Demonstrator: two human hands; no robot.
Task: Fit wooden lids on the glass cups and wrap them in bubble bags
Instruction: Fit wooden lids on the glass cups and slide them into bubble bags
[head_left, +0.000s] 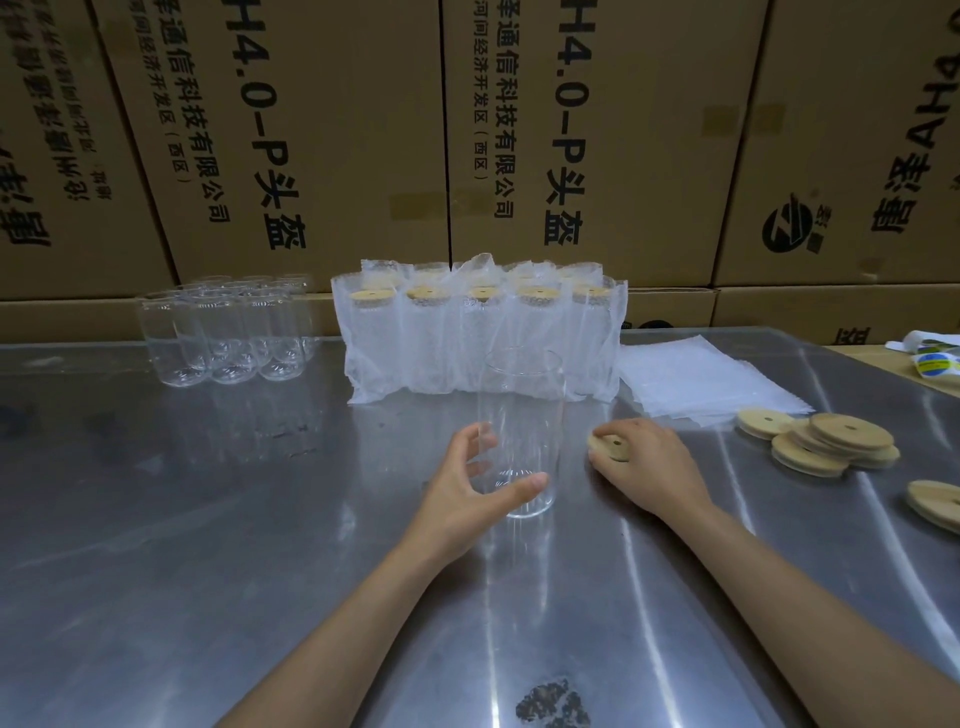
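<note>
A tall clear glass cup (523, 415) stands upright on the steel table (260, 519), without a lid. My left hand (470, 483) curls round its lower part, thumb in front and fingers behind. Just right of the cup, my right hand (649, 467) holds a round wooden lid (609, 446) low over the table. A pile of wooden lids (826, 441) lies at the right. A stack of flat bubble bags (691, 379) lies behind them. Several wrapped, lidded cups (483, 332) stand in a row at the back. Several bare glass cups (228, 327) stand at the back left.
Large cardboard boxes (519, 130) form a wall behind the table. Another wooden lid (935, 504) lies at the right edge. Some white items with a yellow and blue label (930, 358) sit at the far right. A dark stain (553, 704) marks the table's near edge.
</note>
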